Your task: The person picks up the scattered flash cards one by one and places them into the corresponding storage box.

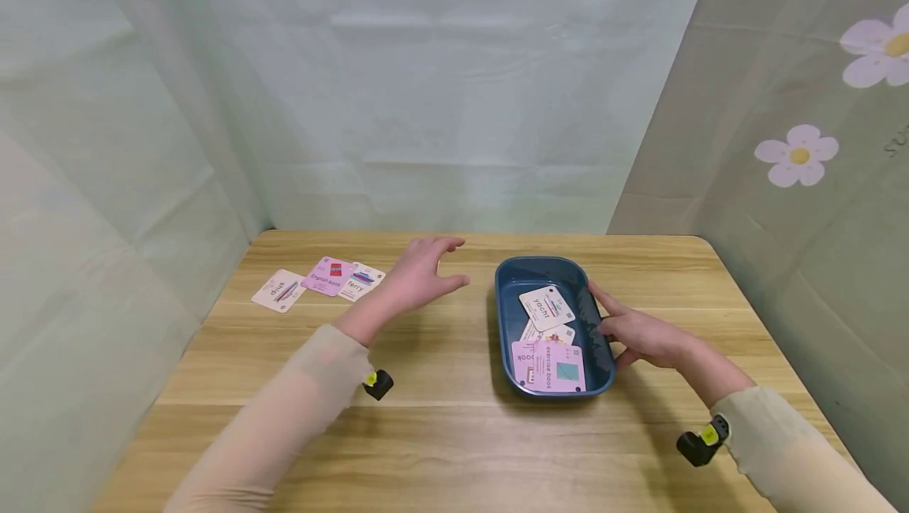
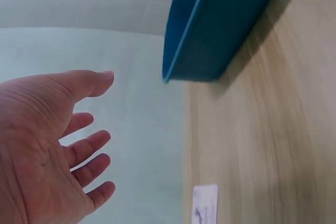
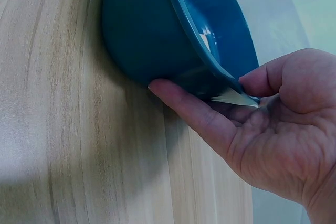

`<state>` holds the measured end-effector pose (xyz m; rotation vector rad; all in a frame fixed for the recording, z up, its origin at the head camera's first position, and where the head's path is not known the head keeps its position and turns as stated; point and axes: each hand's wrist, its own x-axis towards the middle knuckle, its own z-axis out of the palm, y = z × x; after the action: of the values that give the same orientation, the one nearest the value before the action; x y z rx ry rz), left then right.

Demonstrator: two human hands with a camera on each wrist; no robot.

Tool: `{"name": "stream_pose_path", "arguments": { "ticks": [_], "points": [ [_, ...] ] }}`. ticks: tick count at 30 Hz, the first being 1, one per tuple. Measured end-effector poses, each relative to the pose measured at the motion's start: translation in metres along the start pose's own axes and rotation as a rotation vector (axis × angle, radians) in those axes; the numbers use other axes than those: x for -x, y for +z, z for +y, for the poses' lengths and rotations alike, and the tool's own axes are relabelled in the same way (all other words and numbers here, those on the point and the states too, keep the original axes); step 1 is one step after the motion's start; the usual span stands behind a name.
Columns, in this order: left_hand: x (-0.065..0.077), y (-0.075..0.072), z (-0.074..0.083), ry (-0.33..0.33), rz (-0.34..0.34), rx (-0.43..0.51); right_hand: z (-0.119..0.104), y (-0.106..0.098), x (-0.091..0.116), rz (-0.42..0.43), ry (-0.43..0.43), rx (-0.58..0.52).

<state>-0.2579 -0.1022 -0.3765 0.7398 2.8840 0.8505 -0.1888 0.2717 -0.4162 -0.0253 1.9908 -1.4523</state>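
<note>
A dark blue oblong plastic box (image 1: 504, 323) stands on the wooden table. Inside it lie a white "yacht" card (image 1: 547, 307), a pink "exercise book" card (image 1: 564, 367) and other partly covered cards. My right hand (image 1: 649, 335) grips the box's right wall; the right wrist view shows fingers (image 3: 191, 111) on both sides of the rim. Between the box and the loose cards, my left hand (image 1: 419, 280) hovers with nothing in it, thumb and fingers spread apart. To its left lie a "ferry" card (image 1: 361, 282), a pink "English book" card (image 1: 328, 276) and a "ship" card (image 1: 279, 291).
The wooden table (image 1: 426, 450) ends at a back edge against a pale hanging cloth (image 1: 454, 102). Another cloth panel with white flowers (image 1: 797, 155) hangs on the right. Each sleeve carries a small black wrist camera (image 1: 379, 385).
</note>
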Motion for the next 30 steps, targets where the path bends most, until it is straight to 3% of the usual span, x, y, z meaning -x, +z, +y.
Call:
{"name": "stream_pose_path", "arguments": {
  "ticks": [8,24,30],
  "points": [
    [0.006,-0.003,-0.032,-0.032,0.021,0.022,0.002,-0.001,0.0,0.005,0.002,0.017],
    [0.03,-0.029,-0.082,-0.182,0.039,0.017,0.004,0.0,0.0,0.012,-0.003,0.032],
    [0.038,-0.038,-0.099,-0.207,0.067,0.001,0.004,0.0,0.0,0.019,0.004,0.043]
  ]
}}
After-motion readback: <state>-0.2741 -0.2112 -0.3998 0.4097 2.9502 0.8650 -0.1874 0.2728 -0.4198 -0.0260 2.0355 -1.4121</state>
